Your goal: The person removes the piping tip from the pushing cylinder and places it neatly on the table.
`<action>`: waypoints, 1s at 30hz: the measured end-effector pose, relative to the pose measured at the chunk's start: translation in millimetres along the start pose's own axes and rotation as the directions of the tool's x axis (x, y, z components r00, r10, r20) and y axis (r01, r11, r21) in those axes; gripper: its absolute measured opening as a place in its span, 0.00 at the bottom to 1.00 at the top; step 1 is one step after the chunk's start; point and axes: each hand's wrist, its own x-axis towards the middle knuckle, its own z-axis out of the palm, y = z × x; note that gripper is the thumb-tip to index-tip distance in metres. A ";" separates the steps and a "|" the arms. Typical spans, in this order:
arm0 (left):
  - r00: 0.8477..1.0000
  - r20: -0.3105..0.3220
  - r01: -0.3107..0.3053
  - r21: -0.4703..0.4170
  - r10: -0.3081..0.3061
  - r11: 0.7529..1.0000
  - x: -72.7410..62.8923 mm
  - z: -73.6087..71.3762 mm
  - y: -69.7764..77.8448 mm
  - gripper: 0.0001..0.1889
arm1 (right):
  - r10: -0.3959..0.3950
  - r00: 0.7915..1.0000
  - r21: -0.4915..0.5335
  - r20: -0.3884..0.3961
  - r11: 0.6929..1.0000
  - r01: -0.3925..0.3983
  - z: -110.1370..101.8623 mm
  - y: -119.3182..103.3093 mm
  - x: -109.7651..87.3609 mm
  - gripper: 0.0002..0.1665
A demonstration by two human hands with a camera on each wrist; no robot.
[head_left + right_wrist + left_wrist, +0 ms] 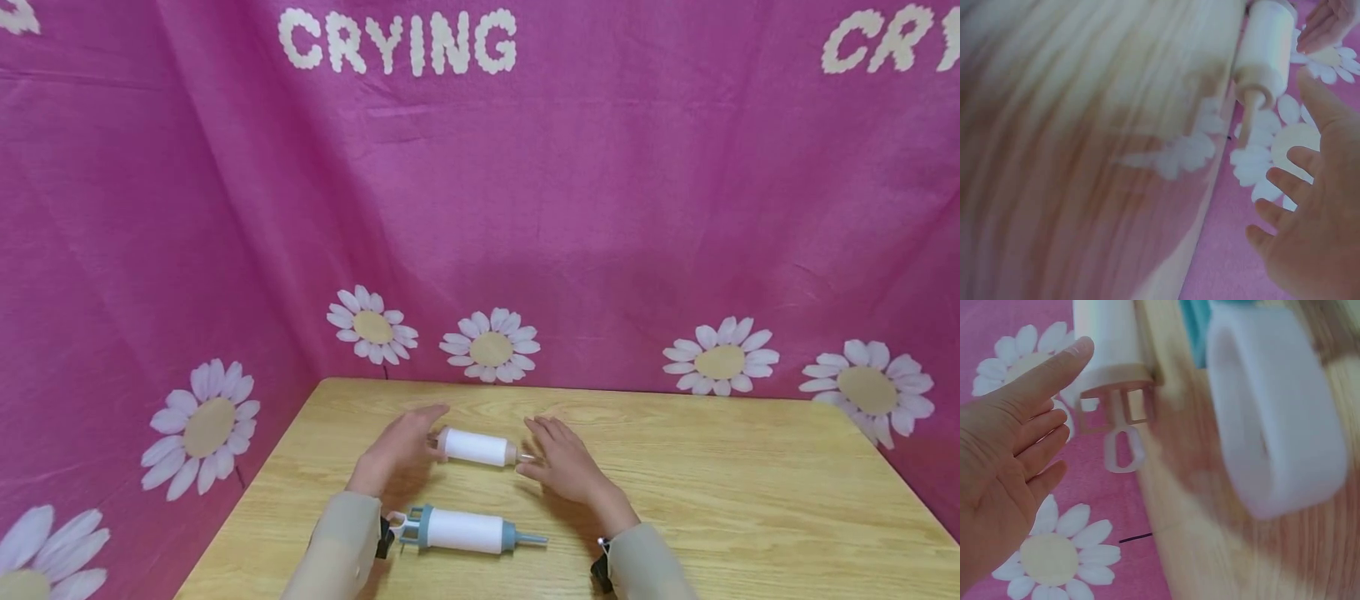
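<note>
A large white syringe-like tube (pixel 476 447) with beige ends lies crosswise on the table between both hands. Its looped plunger handle (pixel 1124 450) points left and its thin nozzle (pixel 1249 122) points right. My left hand (pixel 399 442) is beside the handle end, fingers extended, with the thumb overlapping the barrel in the left wrist view. At the nozzle end is my right hand (pixel 564 462), its fingers spread and the palm facing the tube. Nearer to me lies a second such tube (pixel 465 531) with blue-grey ends; its white pull loop (pixel 1279 412) looms large in the left wrist view.
The wood-grain table (pixel 735 500) has rounded far corners. Behind it and to the left hangs a magenta cloth (pixel 600 208) with printed daisies and white letters. Dark straps (pixel 385 537) show at both sleeve cuffs.
</note>
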 end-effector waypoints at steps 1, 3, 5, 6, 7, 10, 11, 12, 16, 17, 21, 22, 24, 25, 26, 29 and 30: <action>1.000 0.004 -0.001 0.006 0.001 1.000 0.6 1.0 -1.2 0.39 | -0.012 1.000 0.000 0.003 1.000 0.012 1.4 -1.2 1.1 0.45; 1.000 0.008 -0.012 0.017 0.012 1.000 2.0 3.0 -3.8 0.38 | -0.032 0.999 -0.005 0.002 0.999 0.032 3.4 -3.4 3.3 0.44; 1.000 0.011 -0.027 0.025 0.027 0.999 4.2 5.2 -6.7 0.36 | -0.052 0.999 -0.009 -0.004 0.999 0.052 5.2 -5.2 5.9 0.41; 0.999 0.013 -0.035 0.023 0.034 0.999 5.4 6.3 -8.0 0.36 | -0.059 0.998 -0.009 -0.008 0.998 0.059 5.8 -6.1 7.3 0.40; 0.999 0.019 -0.032 0.008 0.032 0.999 6.3 7.4 -9.3 0.35 | -0.062 0.998 -0.005 -0.010 0.998 0.062 6.4 -7.1 8.6 0.38; 0.999 0.027 -0.034 -0.020 0.034 0.999 8.6 10.2 -12.1 0.32 | -0.084 0.996 -0.019 -0.012 0.996 0.084 8.9 -8.8 13.7 0.32; 0.999 0.028 -0.038 -0.025 0.039 0.999 9.1 10.8 -12.9 0.31 | -0.093 0.996 -0.020 -0.012 0.995 0.093 9.7 -9.2 15.1 0.29; 0.999 0.031 -0.038 -0.032 0.039 0.999 9.3 11.2 -13.4 0.30 | -0.096 0.995 -0.024 -0.008 0.995 0.096 10.4 -9.6 16.4 0.26; 0.998 0.031 -0.059 -0.028 0.060 0.998 10.3 13.0 -16.3 0.27 | -0.117 0.993 -0.041 0.002 0.992 0.117 13.7 -9.9 20.1 0.17; 0.997 0.031 -0.063 -0.035 0.064 0.997 10.2 13.2 -17.0 0.27 | -0.119 0.993 -0.041 0.003 0.992 0.119 14.3 -9.9 20.6 0.15; 0.995 0.044 -0.081 -0.105 0.086 0.991 8.8 14.3 -20.5 0.24 | -0.112 0.994 -0.035 0.010 0.993 0.113 14.9 -10.1 20.6 0.12; 0.994 0.045 -0.091 -0.115 0.097 0.989 8.5 14.7 -21.6 0.24 | -0.108 0.994 -0.031 0.012 0.994 0.108 14.8 -10.3 20.3 0.12; 0.993 0.054 -0.094 -0.148 0.103 0.984 8.0 15.4 -24.0 0.23 | -0.101 0.995 -0.016 0.007 0.995 0.101 14.8 -10.4 19.1 0.12; 0.993 0.054 -0.096 -0.158 0.106 0.983 7.8 15.4 -24.9 0.23 | -0.098 0.995 -0.006 0.005 0.995 0.098 14.6 -10.2 18.6 0.12; 0.993 0.055 -0.090 -0.162 0.100 0.983 7.4 15.2 -25.7 0.24 | -0.087 0.996 0.010 0.001 0.996 0.087 14.6 -10.1 18.2 0.13; 0.994 0.039 -0.094 -0.187 0.103 0.978 5.8 12.5 -26.6 0.25 | -0.057 0.998 0.083 -0.022 0.995 0.059 13.6 -9.3 17.1 0.13; 0.995 0.034 -0.091 -0.193 0.099 0.977 4.9 10.7 -26.2 0.26 | -0.045 0.999 0.116 -0.025 0.992 0.047 12.7 -8.8 16.7 0.13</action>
